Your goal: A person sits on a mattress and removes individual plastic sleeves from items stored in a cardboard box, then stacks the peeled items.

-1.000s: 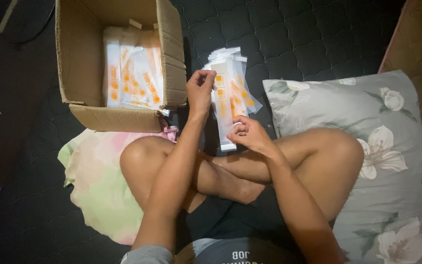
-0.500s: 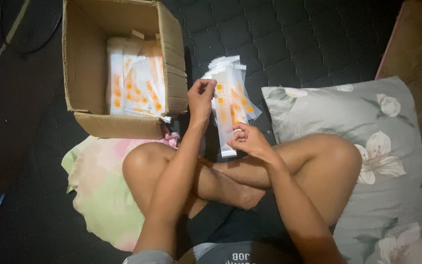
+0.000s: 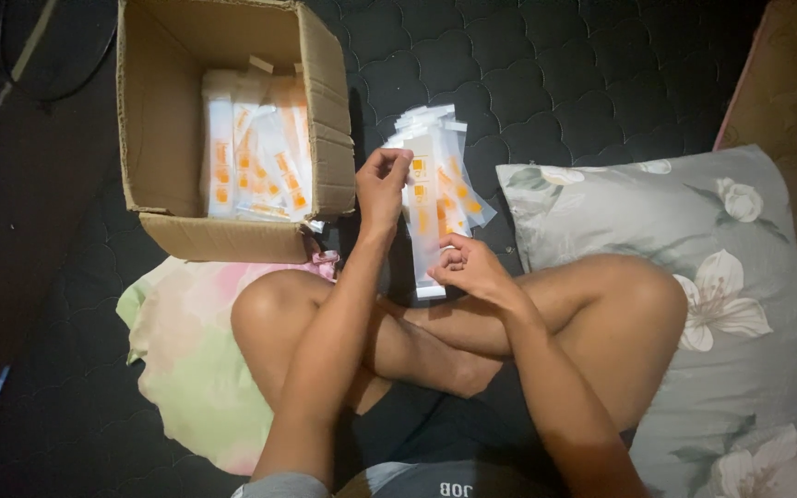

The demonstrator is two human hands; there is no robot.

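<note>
You sit cross-legged on a dark quilted mattress (image 3: 555, 74), and your left hand (image 3: 382, 184) pinches the top edge of a long, narrow clear sachet (image 3: 423, 217) with orange blocks printed down its white face. Your right hand (image 3: 469, 266) curls around its lower part, fingers bent close, thumb over the front. The sachet's long axis runs nearly straight away from you, top end pointing toward the far side of the mattress and leaning a little left; its bottom end hangs just past your right hand, above your shin. It is held up in front of a loose fan of similar sachets (image 3: 449, 171) lying on the mattress just beyond your hands, their tops spreading out to the right.

To the left stands an open cardboard box (image 3: 154, 111), brown, flaps up, with more of the same white-and-orange sachets (image 3: 255, 152) stacked on end along its right side. A pink and green patterned cushion (image 3: 186, 360) lies under your left knee, touching the box's near wall. A grey floral pillow (image 3: 721, 277) sits under your right leg.

The print on the sachets is too small to make out. You cannot tell whether your left hand holds one sachet or several. The pillow's right edge and your torso are cut off by the frame, and the dim light swallows the floor at far left
</note>
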